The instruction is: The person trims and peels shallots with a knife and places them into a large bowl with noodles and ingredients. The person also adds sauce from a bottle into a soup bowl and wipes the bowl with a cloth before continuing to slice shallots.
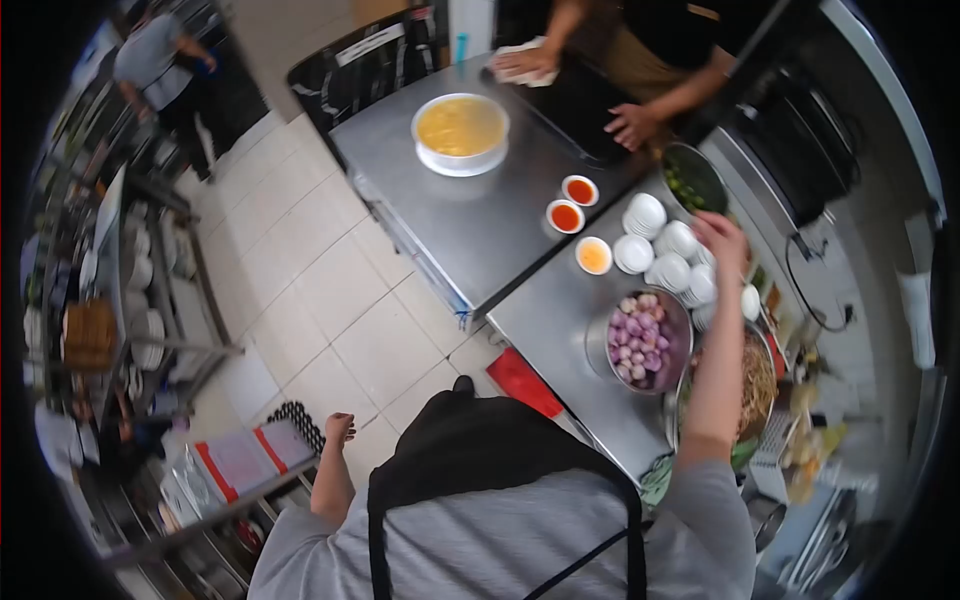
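While a pot (599,347) holds onions (640,340), the right fingers (707,226) (grip unclear) are near a bowl (704,168) of greens (682,187).

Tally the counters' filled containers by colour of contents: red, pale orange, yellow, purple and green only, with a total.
Red: 2 small cups
Pale orange: 1 small cup
Yellow: 1 white tub
Purple: 1 metal pot
Green: 1 dark bowl
Total: 6
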`<state>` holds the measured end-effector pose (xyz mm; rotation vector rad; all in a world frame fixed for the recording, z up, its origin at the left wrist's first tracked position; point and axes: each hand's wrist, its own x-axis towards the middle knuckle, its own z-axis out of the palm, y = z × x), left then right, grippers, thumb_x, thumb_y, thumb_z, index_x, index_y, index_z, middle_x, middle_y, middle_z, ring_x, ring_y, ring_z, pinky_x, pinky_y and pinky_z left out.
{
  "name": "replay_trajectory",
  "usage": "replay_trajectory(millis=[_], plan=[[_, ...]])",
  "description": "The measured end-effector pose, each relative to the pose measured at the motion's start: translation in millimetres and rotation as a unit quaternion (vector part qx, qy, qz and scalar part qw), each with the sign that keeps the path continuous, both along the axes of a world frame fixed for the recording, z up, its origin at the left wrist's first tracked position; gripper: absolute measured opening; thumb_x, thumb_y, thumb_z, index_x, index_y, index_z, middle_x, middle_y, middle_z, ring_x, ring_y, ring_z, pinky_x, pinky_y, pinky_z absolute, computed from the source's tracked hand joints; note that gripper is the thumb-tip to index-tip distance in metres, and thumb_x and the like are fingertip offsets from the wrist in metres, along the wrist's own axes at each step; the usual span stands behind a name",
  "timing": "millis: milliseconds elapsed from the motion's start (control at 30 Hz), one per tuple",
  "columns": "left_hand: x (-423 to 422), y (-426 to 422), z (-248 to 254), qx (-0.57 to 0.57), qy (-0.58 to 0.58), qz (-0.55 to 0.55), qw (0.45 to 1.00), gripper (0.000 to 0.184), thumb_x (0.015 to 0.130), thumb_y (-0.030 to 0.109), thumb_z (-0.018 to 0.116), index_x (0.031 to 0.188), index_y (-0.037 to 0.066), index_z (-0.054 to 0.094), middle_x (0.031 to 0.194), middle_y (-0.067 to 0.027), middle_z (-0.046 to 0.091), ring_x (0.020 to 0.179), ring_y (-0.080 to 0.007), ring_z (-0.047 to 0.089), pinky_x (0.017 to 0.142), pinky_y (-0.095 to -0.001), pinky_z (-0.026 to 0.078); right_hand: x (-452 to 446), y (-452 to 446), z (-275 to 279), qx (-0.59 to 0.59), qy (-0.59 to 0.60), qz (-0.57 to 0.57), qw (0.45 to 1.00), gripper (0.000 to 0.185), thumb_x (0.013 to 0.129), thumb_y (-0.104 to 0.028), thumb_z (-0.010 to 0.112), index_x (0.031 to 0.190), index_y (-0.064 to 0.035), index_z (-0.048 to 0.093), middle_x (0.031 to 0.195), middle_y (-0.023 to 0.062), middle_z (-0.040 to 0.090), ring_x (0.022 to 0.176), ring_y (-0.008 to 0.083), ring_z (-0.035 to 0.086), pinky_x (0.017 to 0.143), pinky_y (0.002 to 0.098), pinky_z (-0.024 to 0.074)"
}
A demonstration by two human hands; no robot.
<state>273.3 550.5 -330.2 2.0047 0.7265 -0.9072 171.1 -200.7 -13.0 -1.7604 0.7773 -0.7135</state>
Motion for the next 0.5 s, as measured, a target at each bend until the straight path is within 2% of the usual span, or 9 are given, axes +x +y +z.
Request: replay_trajectory(millis=[100,167,233,267,333,367,433,500], plan=[[31,-14,17,-0.014,-0.022,-0.021,0.999,0.018,0.077,0.017,0.057,0.091,0.005,0.054,0.072,-0.0068,0.058,0.055,-0.017,0.057,0.046,-0.0281,0.045,66,24,-30,0.027,-0.005,0.106,0.994,0.011,0.072,0.001,0.061,0.083,0.002,0.063,0.072,0.008,0.062,0.059,0.0116,0.059,0.054,0.0195,0.0486],[45,-18,26,-0.021,-0.031,-0.032,0.999,0.018,0.078,0.017,0.056,0.092,0.006,0.054,0.073,-0.0064,0.058,0.056,-0.0168,0.058,0.047,-0.0279,0.046,83,46,-34,0.048,0.059,0.12,0.99,0.01,0.069,0.002,0.061,0.08,0.0019,0.064,0.069,0.0078,0.062,0.058,0.0122,0.06,0.054,0.0201,0.0487],[55,-26,34,-0.062,-0.07,-0.019,0.995,0.018,0.079,0.018,0.055,0.092,0.006,0.054,0.075,-0.0062,0.058,0.059,-0.0172,0.059,0.049,-0.0282,0.047,85,49,-60,0.004,0.172,0.148,0.974,0.006,0.066,-0.001,0.064,0.072,0.0006,0.064,0.066,0.0084,0.063,0.055,0.0124,0.06,0.053,0.0217,0.0488],[58,-30,37,-0.062,-0.069,-0.03,0.995,0.018,0.079,0.018,0.055,0.092,0.006,0.054,0.075,-0.0062,0.058,0.059,-0.0172,0.059,0.049,-0.0282,0.047,83,53,-72,0.007,0.172,0.137,0.976,0.006,0.066,-0.001,0.064,0.072,0.0006,0.064,0.066,0.0084,0.063,0.055,0.0124,0.06,0.053,0.0217,0.0488],[54,-27,35,-0.054,-0.063,-0.032,0.996,0.018,0.08,0.018,0.055,0.093,0.006,0.054,0.076,-0.0065,0.059,0.06,-0.0177,0.06,0.05,-0.0284,0.047,80,69,-86,-0.057,0.29,0.147,0.944,0.008,0.062,-0.006,0.067,0.067,0.0001,0.064,0.064,0.0118,0.062,0.052,0.015,0.061,0.053,0.0249,0.0492],[51,-25,33,-0.056,-0.062,-0.041,0.996,0.018,0.08,0.018,0.055,0.093,0.006,0.054,0.076,-0.0065,0.059,0.06,-0.0177,0.06,0.05,-0.0284,0.047,81,69,-96,-0.098,0.313,0.151,0.933,0.012,0.063,-0.013,0.066,0.065,-0.0015,0.065,0.069,0.0151,0.062,0.06,0.0214,0.062,0.058,0.0298,0.0498],[50,-25,33,-0.056,-0.026,-0.027,0.998,0.017,0.081,0.018,0.054,0.093,0.006,0.054,0.076,-0.0067,0.059,0.061,-0.0177,0.06,0.049,-0.028,0.047,84,72,-107,-0.278,0.336,0.154,0.886,0.007,0.066,-0.011,0.063,0.07,-0.0053,0.066,0.065,0.0112,0.062,0.063,0.0215,0.062,0.061,0.0309,0.0488],[56,-31,32,-0.057,-0.028,-0.041,0.997,0.016,0.081,0.018,0.054,0.093,0.006,0.054,0.076,-0.0066,0.059,0.061,-0.0173,0.06,0.049,-0.0279,0.047,93,67,-123,-0.26,0.372,0.121,0.883,0.007,0.066,-0.011,0.062,0.071,-0.008,0.066,0.067,0.0113,0.062,0.068,0.0239,0.061,0.064,0.0333,0.0484]])
